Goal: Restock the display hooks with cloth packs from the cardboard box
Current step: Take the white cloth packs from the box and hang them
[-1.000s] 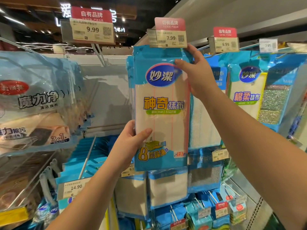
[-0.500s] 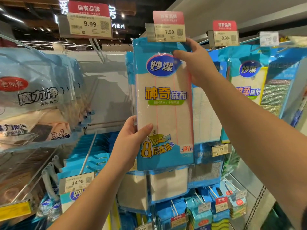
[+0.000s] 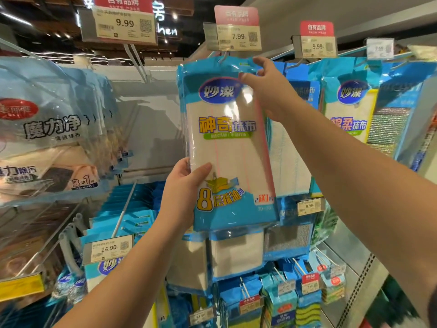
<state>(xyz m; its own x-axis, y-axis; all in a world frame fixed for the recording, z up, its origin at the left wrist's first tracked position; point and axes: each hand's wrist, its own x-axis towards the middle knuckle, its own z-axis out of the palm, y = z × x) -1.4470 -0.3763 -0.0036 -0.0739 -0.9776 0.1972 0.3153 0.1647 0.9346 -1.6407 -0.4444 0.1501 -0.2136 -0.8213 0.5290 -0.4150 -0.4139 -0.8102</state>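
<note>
Over the last second I raised the cloth pack to the hook under the 7.99 tag; right hand pinches its header, left hand grips its lower edge, threading apparently underway, not seated.

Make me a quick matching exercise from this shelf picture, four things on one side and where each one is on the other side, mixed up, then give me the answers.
Things:
1. left hand
2. right hand
3. 7.99 price tag
4. 14.90 price tag

Places:
A. at the end of a hook, lower left of the held cloth pack
B. gripping the pack's top edge
C. holding the pack's lower left side
D. right above the pack's top

Pairs: 1-C, 2-B, 3-D, 4-A
</note>
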